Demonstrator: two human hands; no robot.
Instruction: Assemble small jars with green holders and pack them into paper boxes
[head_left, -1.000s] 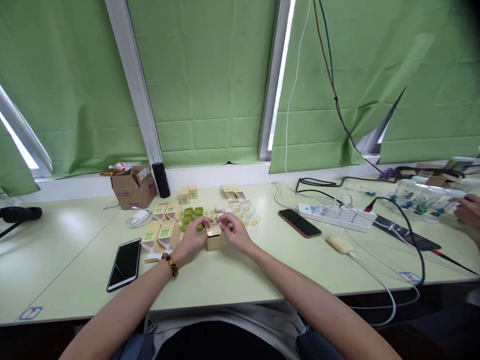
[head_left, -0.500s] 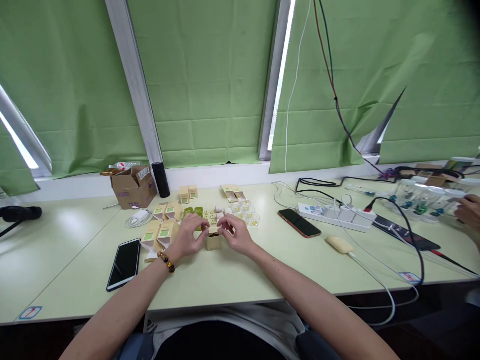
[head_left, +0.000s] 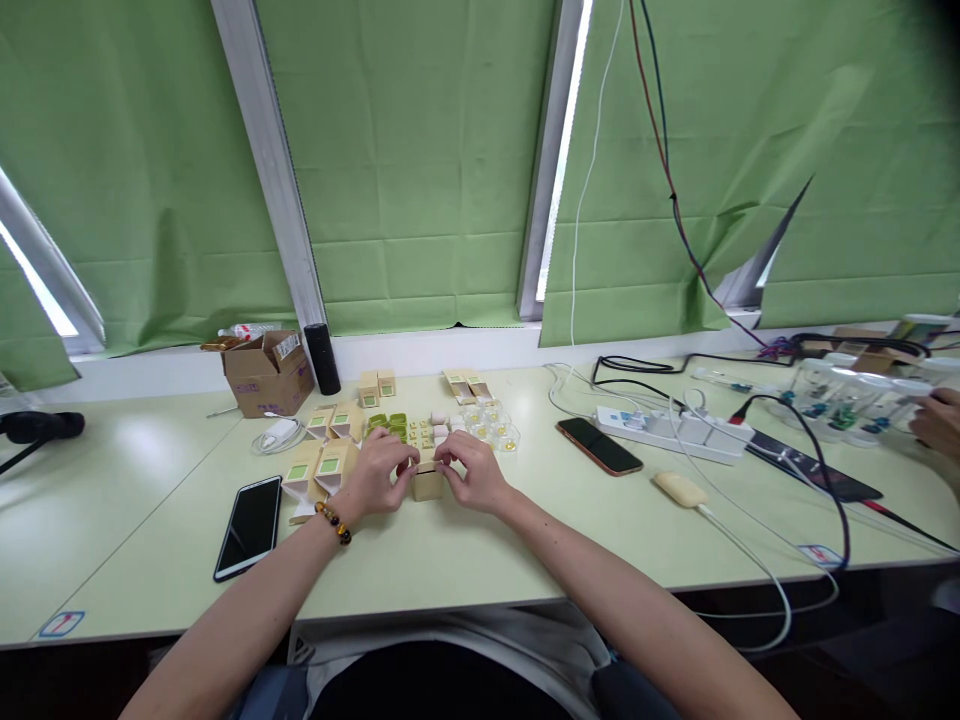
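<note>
A small tan cardboard box [head_left: 427, 486] stands on the pale green table [head_left: 450, 550] in front of me. My left hand [head_left: 379, 475], with a bead bracelet at the wrist, pinches the box's top from the left. My right hand [head_left: 471, 470] pinches it from the right, fingers curled. Behind the hands lie green cups [head_left: 388, 424], small clear cups [head_left: 495, 425] and little pale pieces [head_left: 439, 420]. Several tan boxes with green windows [head_left: 326, 462] sit to the left of my left hand.
A black phone [head_left: 249, 527] lies at the left, another phone [head_left: 598, 445] at the right beside a white power strip [head_left: 671, 430] with cables. An open carton [head_left: 266, 375] and a black cylinder [head_left: 322, 359] stand by the window. Another person's hand [head_left: 937, 420] is at the far right.
Both hands have drawn closer together over the small box and now press on its top; its flap, raised a second ago, is folded down.
</note>
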